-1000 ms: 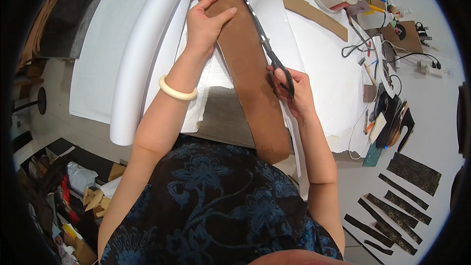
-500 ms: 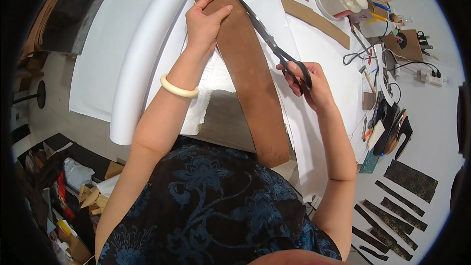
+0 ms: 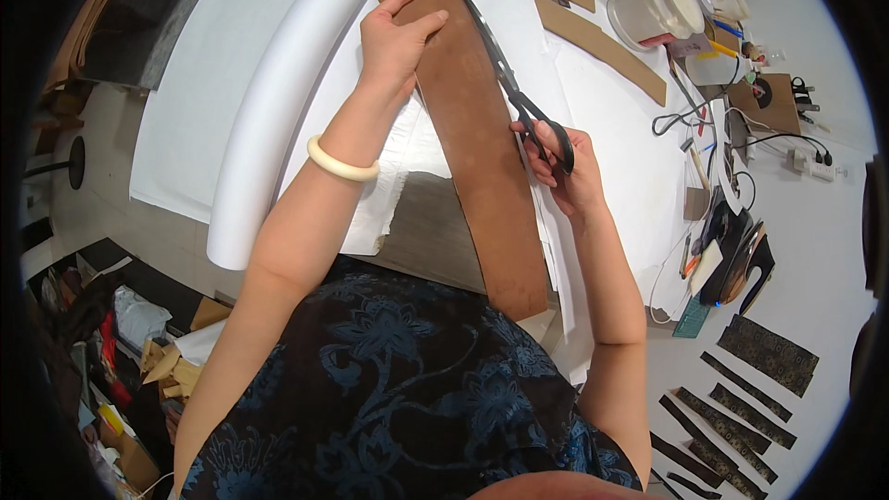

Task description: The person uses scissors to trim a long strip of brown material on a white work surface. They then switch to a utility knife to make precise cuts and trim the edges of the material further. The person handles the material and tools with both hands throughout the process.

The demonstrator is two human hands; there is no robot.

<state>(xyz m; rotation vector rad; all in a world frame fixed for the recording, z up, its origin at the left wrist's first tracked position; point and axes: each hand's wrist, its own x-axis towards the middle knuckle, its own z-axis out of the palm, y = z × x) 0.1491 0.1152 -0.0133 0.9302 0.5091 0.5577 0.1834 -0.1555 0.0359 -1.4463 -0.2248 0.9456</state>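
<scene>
The right hand [image 3: 567,167] grips black scissors [image 3: 514,83], blades nearly shut along the right edge of the long brown leather strip [image 3: 472,130], pointing away from the person; the left hand [image 3: 396,37] presses flat, fingers spread, on the strip's far left

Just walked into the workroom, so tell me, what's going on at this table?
A person is cutting along the right edge of a long brown strip with black scissors. The right hand grips the scissor handles, blades nearly closed. The left hand presses flat on the strip's far end. White paper lies underneath, a white paper roll to the left.
</scene>
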